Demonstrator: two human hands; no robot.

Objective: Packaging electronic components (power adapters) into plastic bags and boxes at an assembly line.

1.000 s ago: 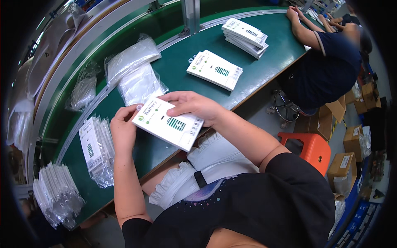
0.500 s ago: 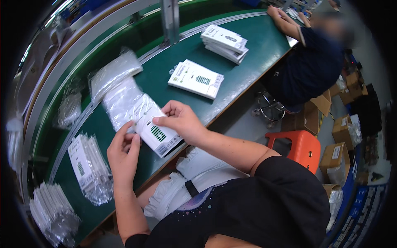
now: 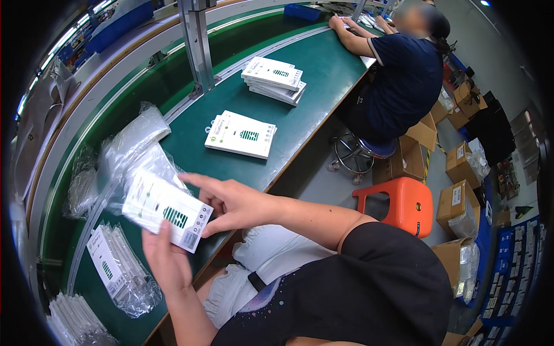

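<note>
A flat white box with green stripes is tilted above the near edge of the green table. My left hand, slightly blurred, grips its lower side with the thumb on the printed face. At the box's right end my right hand is closed round the edge, thumb by the lower corner and index finger stretched along the far side. Clear plastic bags lie just beyond the box; whether its far end is inside one I cannot tell. Bagged white boxes stand in a row to the left of my left hand.
Two stacks of similar boxes, a nearer one and a farther one, sit on the table. More bagged boxes are at lower left. A metal post rises behind. A co-worker sits at right, near an orange stool and cartons.
The box has shifted left and turned in my hands. My left thumb now lies over its face, and my right hand has slid to its right end. The head view has swung to the right.
</note>
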